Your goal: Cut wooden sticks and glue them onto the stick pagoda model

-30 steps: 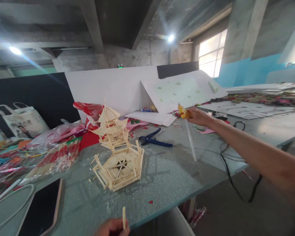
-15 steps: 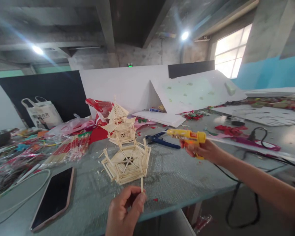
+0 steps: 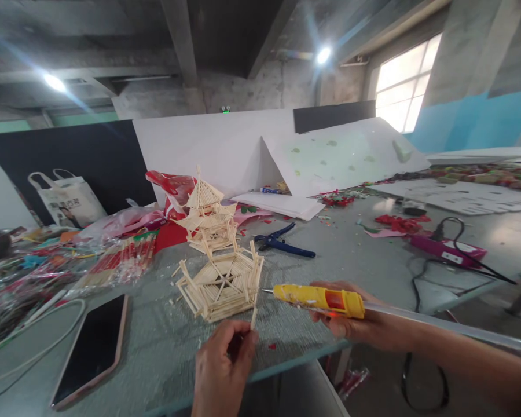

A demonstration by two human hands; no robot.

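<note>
Between thumb and index finger, my left hand (image 3: 226, 362) pinches a short wooden stick (image 3: 254, 318) near the front table edge. Just beyond it lies a six-sided base built of wooden sticks (image 3: 226, 284), with short posts standing at its corners. My right hand (image 3: 342, 324) is wrapped round a yellow hot glue gun (image 3: 316, 298), its metal nozzle pointing left, close to the base's right side and above the stick's tip. A long clear glue stick (image 3: 443, 327) sticks out of the gun's back. Behind the base stands a tiered stick pagoda (image 3: 211, 214).
Blue-handled pliers (image 3: 286, 243) lie right of the pagoda. A phone (image 3: 93, 350) and a white cable (image 3: 76, 327) are at the left, before a heap of plastic-wrapped sticks (image 3: 117, 263). A purple power strip (image 3: 445, 249) with black cord sits at the right.
My right hand has brought the glue gun down and left, from beside the pliers to near the base. My left hand's stick has turned slightly, its top leaning right.
</note>
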